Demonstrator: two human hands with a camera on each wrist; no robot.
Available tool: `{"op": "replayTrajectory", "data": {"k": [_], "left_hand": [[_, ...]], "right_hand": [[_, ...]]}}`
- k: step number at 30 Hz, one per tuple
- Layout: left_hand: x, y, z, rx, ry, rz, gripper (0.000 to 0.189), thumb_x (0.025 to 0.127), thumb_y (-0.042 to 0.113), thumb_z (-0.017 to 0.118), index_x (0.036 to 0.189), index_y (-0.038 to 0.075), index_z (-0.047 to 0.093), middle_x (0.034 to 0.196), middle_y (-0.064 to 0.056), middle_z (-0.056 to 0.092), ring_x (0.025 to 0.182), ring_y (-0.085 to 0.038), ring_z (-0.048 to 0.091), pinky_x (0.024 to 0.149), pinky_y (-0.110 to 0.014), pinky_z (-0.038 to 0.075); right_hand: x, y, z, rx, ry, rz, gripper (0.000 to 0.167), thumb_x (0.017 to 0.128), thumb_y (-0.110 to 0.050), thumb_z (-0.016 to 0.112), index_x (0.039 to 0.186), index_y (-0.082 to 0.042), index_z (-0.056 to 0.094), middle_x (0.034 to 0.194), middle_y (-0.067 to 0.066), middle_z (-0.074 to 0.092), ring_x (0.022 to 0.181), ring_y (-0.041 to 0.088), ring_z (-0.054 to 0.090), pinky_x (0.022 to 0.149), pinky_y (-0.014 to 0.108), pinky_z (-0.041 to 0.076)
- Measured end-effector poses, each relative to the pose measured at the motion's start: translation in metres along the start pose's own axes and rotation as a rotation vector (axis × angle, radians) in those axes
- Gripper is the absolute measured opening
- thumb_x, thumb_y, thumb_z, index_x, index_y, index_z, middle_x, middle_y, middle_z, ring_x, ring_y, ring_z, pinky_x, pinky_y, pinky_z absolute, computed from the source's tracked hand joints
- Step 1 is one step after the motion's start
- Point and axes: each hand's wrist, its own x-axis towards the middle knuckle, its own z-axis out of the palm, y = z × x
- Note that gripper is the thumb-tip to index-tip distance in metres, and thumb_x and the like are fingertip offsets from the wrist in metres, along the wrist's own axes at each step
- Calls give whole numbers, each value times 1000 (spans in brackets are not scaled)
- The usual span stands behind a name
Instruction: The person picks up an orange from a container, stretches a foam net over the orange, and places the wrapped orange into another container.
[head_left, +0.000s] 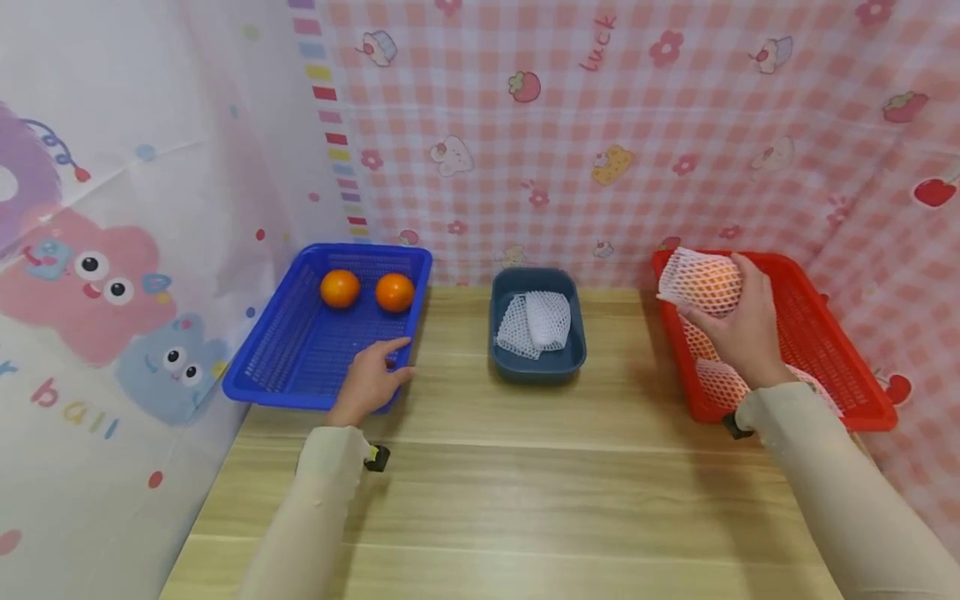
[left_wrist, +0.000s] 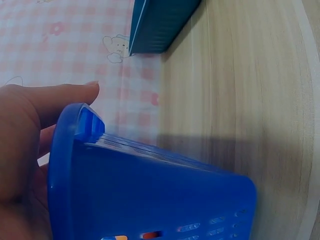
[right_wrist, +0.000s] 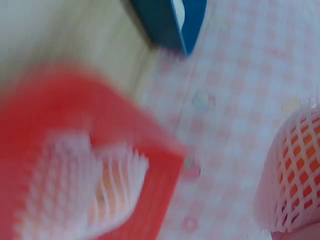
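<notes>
My right hand grips an orange in a white foam net sleeve above the left side of a red basket. In the right wrist view, that netted orange shows at the right edge. More netted fruit lies in the basket, partly hidden by my hand and forearm. My left hand is over the right side of a blue basket, thumb and forefinger spread apart. The left wrist view shows the thumb beside the rim. Two bare oranges sit at the back of the blue basket.
Between the baskets stands a dark teal tub with folded white foam net sleeves in it. All stand on a wooden table. A pink checked cloth hangs behind, and a printed white sheet hangs on the left.
</notes>
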Motion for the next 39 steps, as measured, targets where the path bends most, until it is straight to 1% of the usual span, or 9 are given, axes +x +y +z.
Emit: {"op": "replayTrajectory", "data": {"k": [5, 10, 15, 23, 26, 30, 33, 36, 39], "left_hand": [[4, 0, -1, 9, 2, 4, 54, 88, 18, 72, 139, 9, 55, 134, -17, 55, 107, -32, 59, 89, -48, 48], [5, 0, -1, 20, 20, 10, 54, 87, 19, 73, 138, 10, 56, 133, -17, 56, 105, -32, 60, 89, -48, 48], [2, -1, -1, 24, 10, 9, 54, 88, 19, 73, 138, 9, 56, 134, -17, 55, 106, -32, 60, 88, -48, 48], [-2, -2, 1, 16, 27, 10, 53, 87, 17, 73, 137, 9, 57, 133, -18, 56, 107, -33, 60, 89, -49, 48], [-2, -3, 3, 19, 30, 11, 52, 87, 15, 73, 137, 8, 57, 133, -18, 56, 107, -33, 60, 89, -50, 48], [-3, -4, 4, 24, 38, 17, 52, 87, 14, 73, 136, 8, 57, 132, -17, 57, 106, -33, 60, 88, -49, 48], [-2, -3, 3, 24, 48, 27, 52, 87, 14, 74, 136, 8, 58, 131, -17, 58, 105, -33, 60, 88, -49, 48], [-3, 0, 2, 27, 44, 33, 53, 87, 14, 73, 136, 7, 57, 132, -19, 57, 105, -33, 60, 89, -50, 48], [-3, 2, 2, 33, 38, 27, 53, 87, 15, 73, 137, 7, 57, 132, -19, 57, 106, -34, 60, 89, -51, 47]], "right_hand": [[28, 22, -26, -45, -14, 104, 91, 82, -29, 79, 151, -8, 23, 142, 23, 33, 125, 41, 33, 106, 56, 27], [47, 54, -40, -101, -51, 197, 94, 85, -38, 72, 154, -8, 15, 149, 24, 26, 131, 45, 27, 110, 60, 21], [46, 93, -44, -141, -159, 311, 98, 88, -45, 67, 154, -4, 8, 150, 30, 19, 132, 52, 22, 106, 65, 20], [34, 135, -47, -233, -350, 462, 121, 77, -63, 70, 148, 11, 5, 140, 43, 16, 119, 60, 24, 95, 73, 28], [29, 138, -46, -253, -410, 518, 122, 77, -62, 70, 148, 11, 2, 138, 45, 16, 118, 60, 24, 91, 74, 31], [21, 127, -46, -257, -481, 585, 119, 81, -56, 71, 147, 11, -2, 140, 45, 12, 118, 61, 22, 88, 76, 31], [16, 113, -47, -252, -535, 572, 112, 84, -48, 71, 147, 13, 2, 139, 46, 13, 116, 62, 22, 88, 76, 31], [12, 102, -48, -222, -572, 540, 96, 87, -39, 70, 145, 14, 15, 135, 45, 24, 112, 59, 31, 85, 71, 39], [11, 97, -50, -174, -609, 542, 90, 90, -35, 68, 145, 14, 17, 135, 43, 29, 108, 56, 37, 80, 62, 48]]}}
